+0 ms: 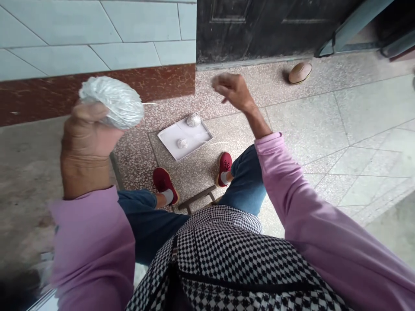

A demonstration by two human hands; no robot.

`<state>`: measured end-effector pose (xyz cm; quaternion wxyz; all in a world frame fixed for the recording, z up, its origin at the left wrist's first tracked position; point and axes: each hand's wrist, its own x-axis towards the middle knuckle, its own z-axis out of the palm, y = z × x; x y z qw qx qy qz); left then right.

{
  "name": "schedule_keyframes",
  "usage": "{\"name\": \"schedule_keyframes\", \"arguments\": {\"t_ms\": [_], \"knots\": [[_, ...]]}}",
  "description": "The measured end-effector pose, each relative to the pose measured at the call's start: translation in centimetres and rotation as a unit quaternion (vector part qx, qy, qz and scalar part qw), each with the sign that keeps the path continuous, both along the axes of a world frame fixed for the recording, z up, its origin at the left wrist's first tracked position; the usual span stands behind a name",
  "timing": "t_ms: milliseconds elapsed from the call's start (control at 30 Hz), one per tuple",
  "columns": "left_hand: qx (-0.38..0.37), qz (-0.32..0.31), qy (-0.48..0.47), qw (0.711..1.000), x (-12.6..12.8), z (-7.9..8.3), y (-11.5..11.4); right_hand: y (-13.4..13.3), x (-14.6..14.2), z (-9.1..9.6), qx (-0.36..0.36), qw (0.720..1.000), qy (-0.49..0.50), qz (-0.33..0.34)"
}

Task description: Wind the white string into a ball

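Observation:
My left hand (90, 134), raised at the left, is wrapped around a large ball of shiny white twine (113, 101). A short piece of loose strand sticks out from the ball's right side. My right hand (234, 91) hovers apart from it, over the speckled floor near the dark door. Its fingers are curled in and partly blurred, so whatever they may pinch does not show. Between and below the hands, a shallow white tray (168, 140) lies on the floor. In it are two smaller white balls, one near the far edge (193, 120) and one nearer my feet (182, 143).
Red shoes (166, 183) flank the space just below the tray, beside a low bar (197, 198). A tan, rounded object (300, 73) lies by the dark door (259, 32). At the upper left stands a tiled wall (97, 26). A thin pale strand crosses the floor right of the tray.

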<state>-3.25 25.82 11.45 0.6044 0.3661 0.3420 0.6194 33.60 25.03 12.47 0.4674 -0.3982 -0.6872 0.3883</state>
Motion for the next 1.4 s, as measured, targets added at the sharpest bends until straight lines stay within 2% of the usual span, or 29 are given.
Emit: {"name": "schedule_keyframes", "arguments": {"t_ms": [67, 133, 233, 333, 400, 533, 633, 767, 900, 1000, 1100, 1233, 1300, 1400], "knots": [[-0.019, -0.011, 0.007, 1.000, -0.1, -0.1, 0.0, 1.7, -3.4, -1.4, -0.046, 0.998, 0.024, 0.032], [-0.016, -0.015, 0.015, 1.000, -0.2, -0.4, 0.1, 2.2, -7.2, -2.4, -0.108, 0.991, 0.049, 0.061], [-0.004, -0.020, 0.026, 0.999, -0.2, -0.9, 0.4, 1.1, -11.8, -3.0, -0.198, 0.976, 0.060, 0.073], [-0.007, -0.036, 0.029, 0.999, -0.1, -1.4, 0.9, 0.0, -13.7, -3.2, -0.239, 0.967, 0.051, 0.067], [-0.005, -0.042, 0.034, 0.999, 0.0, -1.4, 1.2, -0.3, -13.4, -3.4, -0.229, 0.972, 0.032, 0.044], [-0.016, -0.018, 0.051, 0.998, 0.0, -0.7, 1.0, -0.2, -11.0, -3.7, -0.153, 0.987, -0.037, -0.014], [-0.039, -0.006, 0.042, 0.998, 0.0, 0.0, 0.4, -0.4, -9.5, -3.9, -0.115, 0.989, -0.093, -0.017], [-0.074, -0.004, 0.042, 0.996, 0.4, -0.4, 0.5, -1.5, -9.2, -4.2, -0.106, 0.985, -0.127, 0.053], [-0.063, 0.022, 0.102, 0.993, 1.3, -2.7, 1.9, -2.3, -10.2, -4.2, -0.099, 0.974, -0.091, 0.181], [-0.041, 0.023, 0.162, 0.986, 1.7, -4.2, 2.4, -2.0, -10.5, -3.3, -0.094, 0.975, -0.055, 0.196], [-0.008, -0.033, 0.254, 0.967, 1.4, -4.5, 1.9, -1.1, -9.9, -1.9, -0.109, 0.981, -0.070, 0.147], [0.027, -0.171, 0.351, 0.920, 0.7, -3.7, 0.5, -0.3, -8.8, -0.7, -0.115, 0.986, -0.078, 0.091], [0.024, -0.236, 0.328, 0.914, 0.7, -3.4, -0.1, -0.1, -8.5, -0.7, -0.129, 0.985, -0.072, 0.084], [-0.005, -0.295, 0.254, 0.921, 1.1, -3.2, -0.6, -0.1, -8.6, -1.0, -0.153, 0.983, -0.046, 0.089]]}}
